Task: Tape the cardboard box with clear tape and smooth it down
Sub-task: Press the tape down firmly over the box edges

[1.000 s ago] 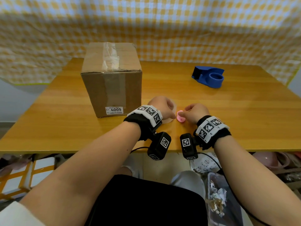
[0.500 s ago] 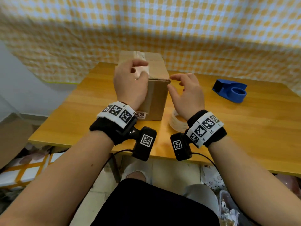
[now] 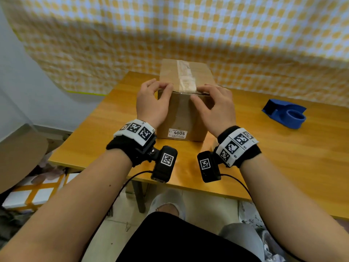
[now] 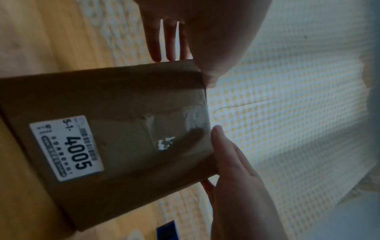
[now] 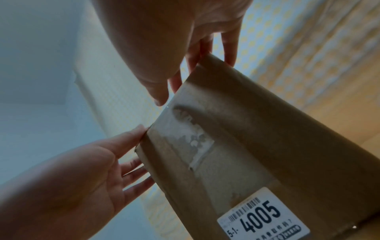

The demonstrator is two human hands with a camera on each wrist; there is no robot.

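Hands (image 3: 186, 104) now hiding box (image 3: 181, 118) edge

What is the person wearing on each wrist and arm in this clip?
Both forearms are bare. The left hand and right hand each have a black wristband topped by a white strip of square black-and-white markers, plus a small black camera bearing another marker, with a thin black cable trailing down.

A brown cardboard box (image 3: 182, 118) is seen standing upright on a wooden table. A strip of clear tape (image 3: 184, 76) is laid along the middle of its top and folded down over the near top edge onto the front face, where it looks wrinkled and patchy. A white label (image 3: 177, 133) printed "4005" is stuck low on the front face.
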